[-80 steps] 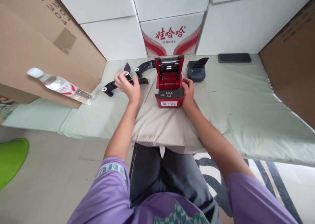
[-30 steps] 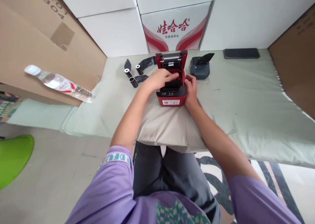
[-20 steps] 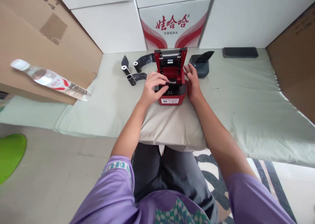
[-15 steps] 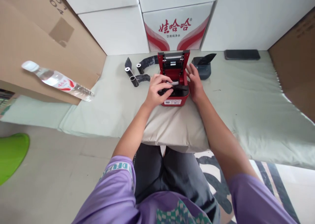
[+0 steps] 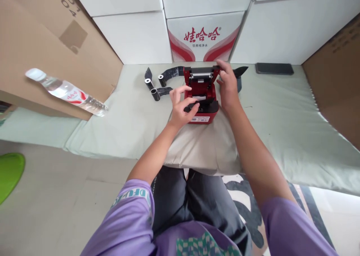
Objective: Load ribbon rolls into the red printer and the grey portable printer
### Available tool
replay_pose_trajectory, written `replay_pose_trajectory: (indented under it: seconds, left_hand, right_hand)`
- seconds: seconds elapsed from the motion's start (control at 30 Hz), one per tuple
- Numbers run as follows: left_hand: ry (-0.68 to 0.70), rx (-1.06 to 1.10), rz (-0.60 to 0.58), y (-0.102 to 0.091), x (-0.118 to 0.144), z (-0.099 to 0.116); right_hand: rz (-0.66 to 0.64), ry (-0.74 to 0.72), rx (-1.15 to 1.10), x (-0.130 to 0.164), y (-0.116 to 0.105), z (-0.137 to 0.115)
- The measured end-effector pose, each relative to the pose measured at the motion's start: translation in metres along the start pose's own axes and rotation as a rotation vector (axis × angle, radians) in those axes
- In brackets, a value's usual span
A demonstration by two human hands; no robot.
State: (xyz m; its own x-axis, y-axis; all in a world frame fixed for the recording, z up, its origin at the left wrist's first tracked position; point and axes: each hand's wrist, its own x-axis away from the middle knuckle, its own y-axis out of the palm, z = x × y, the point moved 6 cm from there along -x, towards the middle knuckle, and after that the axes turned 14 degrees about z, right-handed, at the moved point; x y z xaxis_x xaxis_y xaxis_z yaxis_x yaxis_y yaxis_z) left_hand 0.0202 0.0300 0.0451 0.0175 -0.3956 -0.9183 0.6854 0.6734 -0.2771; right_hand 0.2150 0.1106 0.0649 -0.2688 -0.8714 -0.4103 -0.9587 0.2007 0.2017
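A small red receipt printer [image 5: 213, 117] sits on the cushioned surface in front of me, its lid [image 5: 200, 70] raised. Inside the printer a paper roll shows white at the core, and a black paper strip [image 5: 206, 101] comes out toward the front edge. My left hand [image 5: 180, 107] is at the printer's left side, pinching the end of this strip between thumb and forefinger. My right hand [image 5: 228, 85] rests its fingers against the right top corner of the lid, the thumb partly hidden.
Several small black paper rolls [image 5: 155, 95] with loose tails lie left of the printer. Behind my right hand stands a dark grey device [image 5: 239, 84] with a black strip. A phone [image 5: 274, 68] lies at right. White boxes [image 5: 132, 38] line the back; a water bottle [image 5: 67, 92] is at left.
My right hand has moved up from the printer's right side to the lid's corner. The lid has tilted down toward me. My left hand still holds the paper strip, its other fingers lifted.
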Motion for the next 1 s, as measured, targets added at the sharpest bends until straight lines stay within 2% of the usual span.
replay_pose_trajectory:
  seconds: [0.13, 0.2, 0.3, 0.37, 0.47, 0.53, 0.6, 0.83, 1.0]
  left_hand:
    - [-0.058, 0.009, 0.007, -0.003, 0.003, 0.001]
    - [-0.136, 0.076, 0.016, -0.004, 0.003, -0.001]
    - [-0.306, 0.197, 0.079, -0.004, 0.002, -0.015]
    - [-0.469, 0.310, 0.105, 0.003, 0.003, -0.031]
    - [-0.800, 0.549, 0.023, 0.027, 0.009, -0.056]
    - [-1.018, 0.702, -0.048, 0.044, 0.017, -0.065]
    - [-1.161, 0.808, -0.076, 0.053, 0.022, -0.067]
    - [-1.328, 0.930, -0.066, 0.054, 0.023, -0.059]
    - [-1.289, 0.897, -0.039, 0.053, 0.024, -0.055]
  right_hand:
    - [0.107, -0.082, -0.003, 0.032, -0.014, -0.002]
    - [0.121, -0.072, 0.001, 0.042, -0.020, 0.006]
    - [0.110, -0.061, 0.070, 0.041, -0.025, 0.024]
    - [0.105, -0.016, 0.106, 0.035, -0.026, 0.040]
    - [0.086, 0.149, 0.057, 0.029, -0.026, 0.064]
    - [0.056, 0.260, 0.010, 0.030, -0.023, 0.072]
    - [0.026, 0.322, -0.013, 0.034, -0.020, 0.072]
    - [-0.021, 0.309, 0.021, 0.039, -0.012, 0.056]
    - [0.037, 0.321, 0.072, 0.038, -0.018, 0.057]
